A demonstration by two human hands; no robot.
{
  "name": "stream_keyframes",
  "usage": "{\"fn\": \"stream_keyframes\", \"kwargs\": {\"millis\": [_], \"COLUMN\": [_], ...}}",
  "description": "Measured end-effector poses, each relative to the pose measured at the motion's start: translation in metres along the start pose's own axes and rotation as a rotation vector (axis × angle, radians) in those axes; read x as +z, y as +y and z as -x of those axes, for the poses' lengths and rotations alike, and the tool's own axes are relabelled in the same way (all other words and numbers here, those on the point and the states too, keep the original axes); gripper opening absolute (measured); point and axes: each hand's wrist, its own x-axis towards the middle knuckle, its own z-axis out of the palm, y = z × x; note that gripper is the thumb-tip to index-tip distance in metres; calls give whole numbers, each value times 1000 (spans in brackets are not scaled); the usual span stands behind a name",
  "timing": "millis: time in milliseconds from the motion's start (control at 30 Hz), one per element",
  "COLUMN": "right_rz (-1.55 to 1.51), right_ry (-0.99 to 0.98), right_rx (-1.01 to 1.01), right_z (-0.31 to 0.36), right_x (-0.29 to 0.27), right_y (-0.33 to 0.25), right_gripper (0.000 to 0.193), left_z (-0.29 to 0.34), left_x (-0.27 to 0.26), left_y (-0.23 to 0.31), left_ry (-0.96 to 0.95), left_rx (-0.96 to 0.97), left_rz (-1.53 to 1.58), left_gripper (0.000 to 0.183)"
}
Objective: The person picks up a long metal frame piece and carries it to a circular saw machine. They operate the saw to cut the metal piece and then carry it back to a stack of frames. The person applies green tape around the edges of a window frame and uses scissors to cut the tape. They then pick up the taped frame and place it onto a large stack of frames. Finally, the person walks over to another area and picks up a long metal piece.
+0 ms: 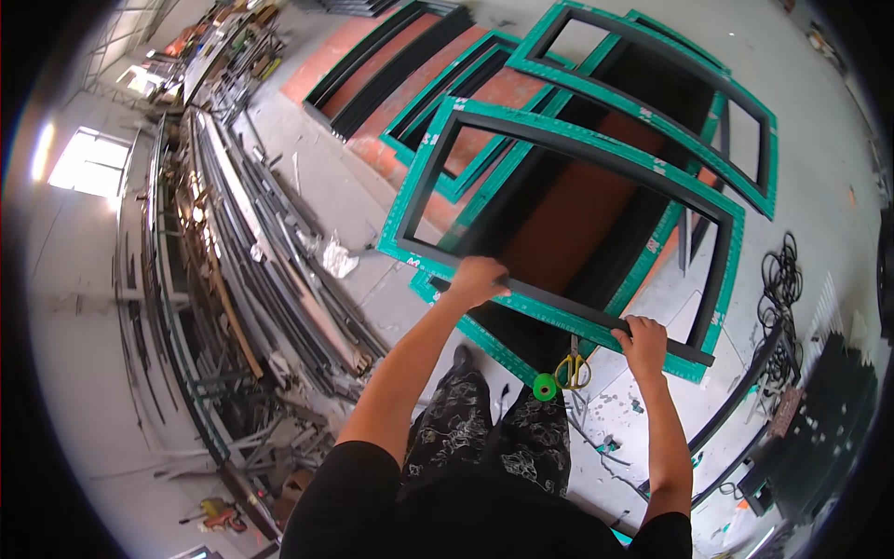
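Note:
A large rectangular frame [577, 140], dark inside and edged with green film, lies tilted in front of me over other frames. Along its near side runs a dark bar [568, 306]; whether this is a loose piece I cannot tell. My left hand [478, 282] is closed round the near side, left of its middle. Toward the right end, my right hand [644, 345] grips the same side, fingers curled over the bar. Between my arms, close to my legs, are yellow-handled scissors [574, 374] and a green roll of tape [545, 388].
More green-edged frames [764, 140] lie beyond, over reddish boards [349, 61]. Long metal profiles [251, 224] are stacked along the left wall. On the right are coiled black cable [780, 284] and a pile of dark strips [819, 419]. Scraps litter the floor [605, 410].

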Motion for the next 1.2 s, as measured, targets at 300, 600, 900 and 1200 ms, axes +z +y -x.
{"fn": "stream_keyframes", "kwargs": {"millis": [300,600,900,1200], "right_rz": [-71,-150,-214,-234], "right_ry": [-56,-295,-299,-232], "right_rx": [-40,116,115,77], "right_z": [-32,-50,-30,-19], "right_x": [31,49,68,78], "right_y": [43,57,71,66], "right_gripper": [35,32,36,25], "left_z": [-37,-50,-55,-51], "left_x": [12,46,31,27], "left_y": [-10,-29,-15,-17], "left_ry": [-49,51,11,-13], "left_rx": [-44,-26,107,70], "left_rz": [48,47,161,195], "left_gripper": [41,51,27,26]}}
